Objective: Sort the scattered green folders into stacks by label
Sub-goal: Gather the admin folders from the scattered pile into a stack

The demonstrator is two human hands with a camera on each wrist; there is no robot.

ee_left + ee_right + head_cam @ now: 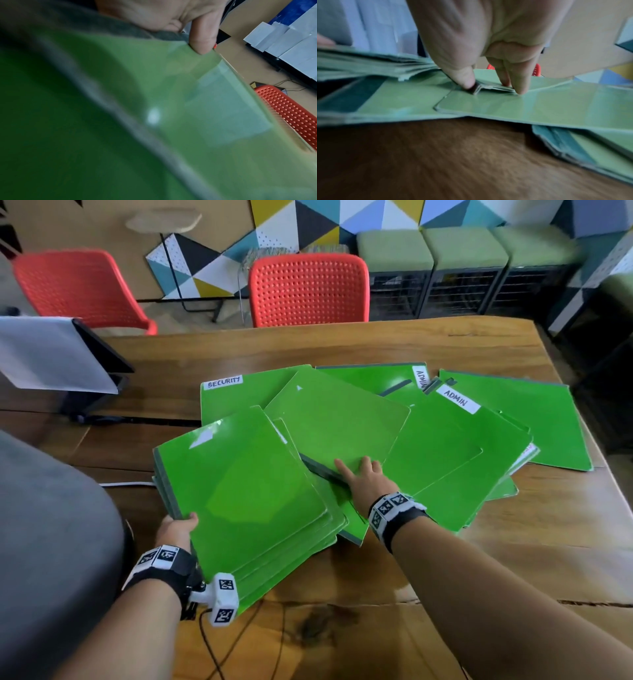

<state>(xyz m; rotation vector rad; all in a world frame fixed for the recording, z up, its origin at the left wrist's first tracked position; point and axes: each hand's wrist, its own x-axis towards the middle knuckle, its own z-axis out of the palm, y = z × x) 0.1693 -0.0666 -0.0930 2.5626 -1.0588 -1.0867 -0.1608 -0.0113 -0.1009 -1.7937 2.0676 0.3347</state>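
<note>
Head view: left hand (pixel 176 530) grips a fanned bundle of glossy green card folders (pixel 246 494), thumb on top; right hand (pixel 363 477) pinches the corner of a flat rounded-corner green folder (pixel 337 422) atop the scattered pile on the wooden table (pixel 376 594). Left wrist view: thumb (pixel 202 40) clamps slick, reflective card. Right wrist view: thumb (pixel 462 77) goes under, fingers press above; lifting the corner before sliding should free one folder only.

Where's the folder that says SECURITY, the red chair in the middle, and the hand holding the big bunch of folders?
SECURITY folder (pixel 236 395), head view, on its green cover below the white label.
Red chair (pixel 308 289), head view, on its perforated backrest.
Left hand (pixel 176 530), head view, on the hand's back, gripping the held stack's edge.
</note>
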